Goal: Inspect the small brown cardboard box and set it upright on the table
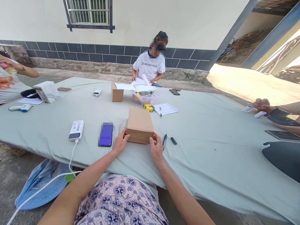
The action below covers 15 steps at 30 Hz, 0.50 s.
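A closed brown cardboard box [140, 124] rests on the grey-green cloth of the table [211, 140] right in front of me. My left hand [120, 142] grips its near left corner, thumb on the front face. My right hand [155, 146] holds the near right corner, fingers curled against the side. Both hands touch the box, which sits flat on the cloth.
A blue phone [106, 134] and a white power bank [76, 130] with a cable lie left of the box. A pen [164, 141] and its cap [173, 140] lie to its right. Farther back are a small box [117, 92], a plastic bowl [144, 97], a yellow tape measure [148, 107], papers. Other people sit around.
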Motion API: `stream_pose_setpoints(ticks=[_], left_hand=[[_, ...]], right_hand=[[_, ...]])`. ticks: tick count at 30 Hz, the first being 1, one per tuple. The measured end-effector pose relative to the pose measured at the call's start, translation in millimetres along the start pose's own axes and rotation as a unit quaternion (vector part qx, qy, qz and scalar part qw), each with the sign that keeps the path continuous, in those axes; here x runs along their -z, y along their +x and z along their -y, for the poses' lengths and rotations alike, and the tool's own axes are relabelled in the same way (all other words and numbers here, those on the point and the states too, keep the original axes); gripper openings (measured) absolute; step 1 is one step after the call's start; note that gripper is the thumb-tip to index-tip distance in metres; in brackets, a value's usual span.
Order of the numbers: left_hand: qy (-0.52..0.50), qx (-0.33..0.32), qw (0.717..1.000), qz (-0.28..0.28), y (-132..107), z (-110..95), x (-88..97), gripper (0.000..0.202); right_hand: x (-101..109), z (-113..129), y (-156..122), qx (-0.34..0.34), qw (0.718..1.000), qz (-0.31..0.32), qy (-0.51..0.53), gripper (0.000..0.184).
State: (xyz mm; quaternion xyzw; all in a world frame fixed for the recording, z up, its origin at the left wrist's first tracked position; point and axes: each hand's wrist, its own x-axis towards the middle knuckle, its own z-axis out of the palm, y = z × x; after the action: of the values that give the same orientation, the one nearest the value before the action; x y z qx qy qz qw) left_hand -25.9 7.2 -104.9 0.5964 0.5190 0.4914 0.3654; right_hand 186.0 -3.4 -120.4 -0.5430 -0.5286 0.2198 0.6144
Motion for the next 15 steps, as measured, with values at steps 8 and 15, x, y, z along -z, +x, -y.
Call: stream_pose_setpoints(ticks=[8,15], left_hand=[[0.000,-0.010,1.000,0.011,-1.5,2.6,-2.5,0.055],[0.017,-0.022,1.000,0.010,-0.6,2.3,-4.1,0.053]], right_hand=[[-0.6,-1.0,-4.7,-0.015,1.000,-0.003,-0.005,0.048],[3.7,3.7,0.0,-0.023,1.000,-0.004,-0.011,0.049]])
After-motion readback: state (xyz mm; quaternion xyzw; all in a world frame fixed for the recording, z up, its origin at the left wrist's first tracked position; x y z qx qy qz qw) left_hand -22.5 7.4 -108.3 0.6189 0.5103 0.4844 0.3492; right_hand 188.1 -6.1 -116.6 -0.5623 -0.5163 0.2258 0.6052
